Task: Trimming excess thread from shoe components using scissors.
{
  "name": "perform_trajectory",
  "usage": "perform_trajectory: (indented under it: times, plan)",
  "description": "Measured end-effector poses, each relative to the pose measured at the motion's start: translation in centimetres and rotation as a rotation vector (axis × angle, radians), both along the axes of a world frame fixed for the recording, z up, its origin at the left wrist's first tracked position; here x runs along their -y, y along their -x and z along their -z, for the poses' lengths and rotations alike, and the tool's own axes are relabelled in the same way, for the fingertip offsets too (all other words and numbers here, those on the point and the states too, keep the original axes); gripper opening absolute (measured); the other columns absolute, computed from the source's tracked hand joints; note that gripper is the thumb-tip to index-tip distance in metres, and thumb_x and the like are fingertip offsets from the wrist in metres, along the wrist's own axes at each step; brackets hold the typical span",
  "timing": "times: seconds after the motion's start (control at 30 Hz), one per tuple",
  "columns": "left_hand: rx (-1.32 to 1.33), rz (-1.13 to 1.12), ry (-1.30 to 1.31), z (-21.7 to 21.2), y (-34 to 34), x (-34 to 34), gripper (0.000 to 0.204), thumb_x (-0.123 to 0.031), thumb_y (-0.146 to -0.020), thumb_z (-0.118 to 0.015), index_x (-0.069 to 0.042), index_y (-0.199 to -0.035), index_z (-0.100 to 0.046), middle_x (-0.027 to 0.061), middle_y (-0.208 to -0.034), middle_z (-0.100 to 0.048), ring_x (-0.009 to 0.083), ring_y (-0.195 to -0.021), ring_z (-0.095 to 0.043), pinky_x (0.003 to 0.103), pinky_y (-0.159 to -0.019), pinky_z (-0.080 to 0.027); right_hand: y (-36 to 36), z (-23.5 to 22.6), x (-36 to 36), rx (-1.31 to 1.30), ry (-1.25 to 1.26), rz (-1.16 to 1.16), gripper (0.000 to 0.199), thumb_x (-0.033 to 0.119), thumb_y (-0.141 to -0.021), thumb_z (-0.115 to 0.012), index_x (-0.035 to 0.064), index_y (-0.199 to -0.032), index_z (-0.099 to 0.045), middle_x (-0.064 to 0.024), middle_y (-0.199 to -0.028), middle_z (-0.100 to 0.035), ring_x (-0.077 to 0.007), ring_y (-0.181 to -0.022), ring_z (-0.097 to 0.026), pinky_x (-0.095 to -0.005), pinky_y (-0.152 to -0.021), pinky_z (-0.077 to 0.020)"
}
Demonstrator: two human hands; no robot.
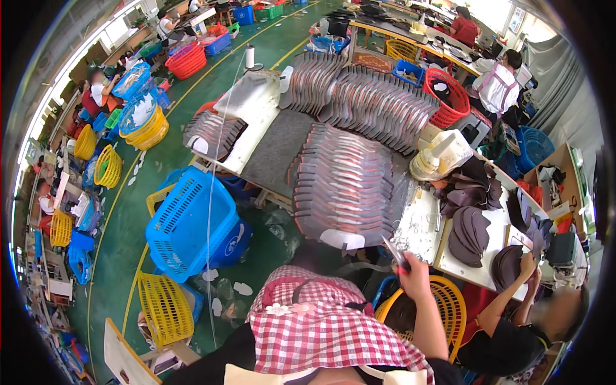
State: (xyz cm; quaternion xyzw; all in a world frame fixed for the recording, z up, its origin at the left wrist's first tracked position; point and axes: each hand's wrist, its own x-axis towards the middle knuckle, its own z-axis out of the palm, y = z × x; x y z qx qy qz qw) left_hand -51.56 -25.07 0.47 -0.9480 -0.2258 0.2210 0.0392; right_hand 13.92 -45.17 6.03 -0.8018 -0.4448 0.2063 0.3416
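Observation:
My right hand is raised at the near edge of the work table, closed around small scissors with grey blades and red handles. Just left of it lies a long fanned row of dark curved shoe pieces with reddish edges. A second fanned row lies farther back. My left hand is out of sight. A red-and-white checked apron covers my front.
A co-worker sits at the lower right, one hand on dark pieces. A cream-coloured bottle stands on the table. A blue basket and yellow baskets stand on the green floor. A red basket is behind the table.

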Motion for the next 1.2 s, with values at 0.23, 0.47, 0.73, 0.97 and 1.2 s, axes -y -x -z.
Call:
perform_trajectory:
  times: [0.23,0.47,0.73,0.97,1.2]
  plan:
    - [0.229,-0.336,-0.039,-0.7,13.2,6.0,0.014,-0.018,-0.084,-0.061,-0.004,-0.085,-0.064,0.0148,-0.08,-0.06,0.03,-0.076,-0.062,0.042,-0.066,-0.051,6.7,-6.3,-14.4,-0.09,-0.217,-0.656,0.038,0.01,-0.076,-0.076,-0.0004,-0.109,-0.061,-0.0197,-0.088,-0.066,-0.0384,-0.081,-0.066,-0.0423,-0.069,-0.051]
    - [0.482,-0.642,-0.106,-2.2,18.0,6.9,0.018,-0.019,-0.086,-0.059,-0.003,-0.096,-0.061,0.0149,-0.089,-0.061,0.0287,-0.082,-0.063,0.04,-0.07,-0.052,8.5,-5.1,-16.0,-0.101,-0.284,-0.852,0.044,0.009,-0.074,-0.078,-0.0021,-0.113,-0.061,-0.0198,-0.097,-0.067,-0.0387,-0.089,-0.066,-0.0411,-0.074,-0.0527]
    - [0.727,-0.859,-0.103,-5.8,16.5,-3.0,0.026,-0.02,-0.089,-0.058,-0.002,-0.108,-0.059,0.015,-0.1,-0.062,0.0272,-0.088,-0.064,0.039,-0.074,-0.053,3.0,-1.8,-12.5,-0.286,-0.228,-0.473,0.036,0.007,-0.078,-0.076,-0.0013,-0.11,-0.062,-0.0211,-0.087,-0.064,-0.037,-0.076,-0.064,-0.0376,-0.069,-0.051]
    - [0.86,-1.078,-0.066,-10.3,12.9,-14.0,0.033,-0.021,-0.092,-0.056,-0.001,-0.118,-0.056,0.0151,-0.11,-0.063,0.0259,-0.093,-0.065,0.038,-0.078,-0.053,-8.3,-1.3,-12.2,-0.248,-0.416,0.385,0.017,0.0,-0.082,-0.073,0.0016,-0.093,-0.06,0.0002,-0.075,-0.061,-0.008,-0.069,-0.053,-0.024,-0.064,-0.0463]
    - [1.004,-1.405,-0.085,-12.7,11.9,-24.1,0.041,-0.022,-0.095,-0.055,0.0,-0.129,-0.054,0.0152,-0.119,-0.064,0.0246,-0.098,-0.065,0.036,-0.082,-0.054,-17.2,-4.7,-13.8,-0.16,-0.536,0.594,0.015,0.001,-0.084,-0.074,0.0042,-0.085,-0.059,0.005,-0.074,-0.058,-0.0039,-0.066,-0.049,-0.0209,-0.06,-0.0417]
